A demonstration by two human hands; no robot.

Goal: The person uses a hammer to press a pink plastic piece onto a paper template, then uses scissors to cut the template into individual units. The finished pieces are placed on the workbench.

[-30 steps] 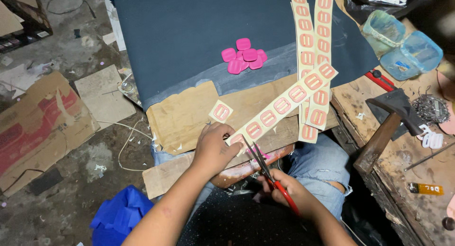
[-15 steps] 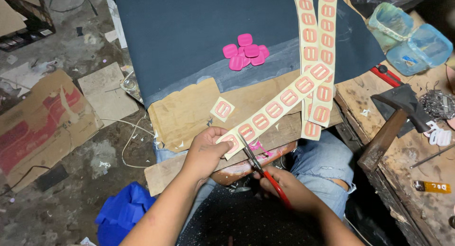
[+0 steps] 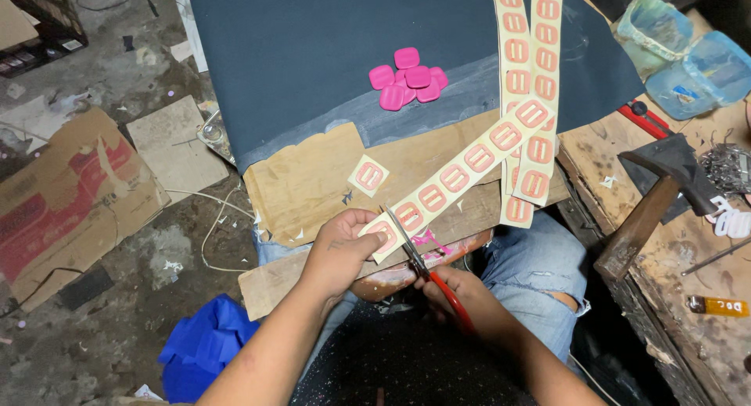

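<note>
Near the middle of the wooden counter (image 3: 313, 183), the left hand (image 3: 344, 246) pinches the near end of a long cream paper strip printed with pink rounded squares (image 3: 458, 175), its fingers (image 3: 374, 235) clamped on the last square. The right hand (image 3: 461, 292) holds red-handled scissors (image 3: 426, 269), fingers closed round the handles, the blades set across the strip just right of the pinched square.

As for progress, one cut-out cream square with a pink mark (image 3: 368, 175) lies loose on the tan board just beyond the left hand, so little of the cutting looks done. The strip in hand has several squares uncut, and two more cream strips of the same pink squares (image 3: 526, 70) run away to the far right over the dark blue sheet (image 3: 313, 54).

A heap of bright pink plastic pieces (image 3: 408, 77) sits on that sheet. A dark-headed hammer with a wooden handle (image 3: 653, 199) lies to the right.
</note>
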